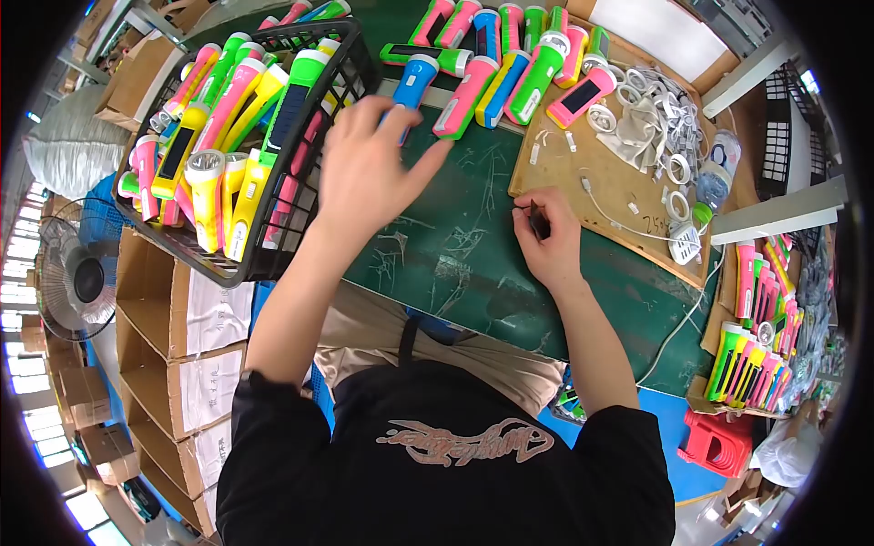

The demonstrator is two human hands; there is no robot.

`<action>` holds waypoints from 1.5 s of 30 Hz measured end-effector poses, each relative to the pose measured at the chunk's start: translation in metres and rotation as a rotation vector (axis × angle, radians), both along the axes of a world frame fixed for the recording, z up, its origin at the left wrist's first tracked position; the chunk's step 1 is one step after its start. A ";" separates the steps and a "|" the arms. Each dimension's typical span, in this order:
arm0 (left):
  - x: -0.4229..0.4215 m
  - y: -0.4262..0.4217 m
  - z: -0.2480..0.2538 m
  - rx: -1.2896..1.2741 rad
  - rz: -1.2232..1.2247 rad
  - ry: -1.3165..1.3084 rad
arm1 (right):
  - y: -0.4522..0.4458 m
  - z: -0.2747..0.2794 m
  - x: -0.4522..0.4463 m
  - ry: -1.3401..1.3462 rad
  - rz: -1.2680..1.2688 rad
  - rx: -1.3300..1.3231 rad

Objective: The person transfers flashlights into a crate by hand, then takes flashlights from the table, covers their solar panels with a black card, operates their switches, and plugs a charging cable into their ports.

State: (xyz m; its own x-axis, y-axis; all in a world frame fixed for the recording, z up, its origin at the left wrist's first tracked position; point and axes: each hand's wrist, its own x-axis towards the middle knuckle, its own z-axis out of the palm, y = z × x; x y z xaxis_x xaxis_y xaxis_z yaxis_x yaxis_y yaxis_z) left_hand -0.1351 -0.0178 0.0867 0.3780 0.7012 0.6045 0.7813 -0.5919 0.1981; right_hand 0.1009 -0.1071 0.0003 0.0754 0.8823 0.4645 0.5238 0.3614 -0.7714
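Observation:
My left hand [369, 164] is over the green table beside the black basket, its thumb spread away from the fingers. Its fingertips are at the lower part of a blue flashlight [416, 82]; whether they grip it is unclear. My right hand [549, 238] rests at the near-left edge of the brown board, fingers curled round a small dark object [539, 218]. Right of the blue flashlight lie a pink and green flashlight [466, 96], a yellow and blue one [503, 89] and a green and pink one [539, 80]. More flashlights lie behind them.
A black basket [350, 77] full of colourful flashlights stands at the left. The brown board [583, 164] at the right bears white rings, cables and a cloth. A bottle [715, 182] stands at its right edge. A white cable [683, 323] hangs over the table's edge.

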 end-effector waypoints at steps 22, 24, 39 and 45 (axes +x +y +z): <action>0.062 0.086 -0.040 -0.694 0.255 0.455 | -0.004 0.008 0.003 0.011 0.039 0.011; 0.056 0.084 -0.045 -0.688 0.250 0.370 | -0.004 0.009 0.003 0.013 0.044 0.007; 0.042 0.119 -0.045 -0.819 0.319 0.251 | -0.003 0.008 0.001 0.027 0.032 0.034; 0.044 0.116 -0.039 -0.906 0.315 0.429 | -0.004 0.009 0.002 -0.017 0.033 -0.005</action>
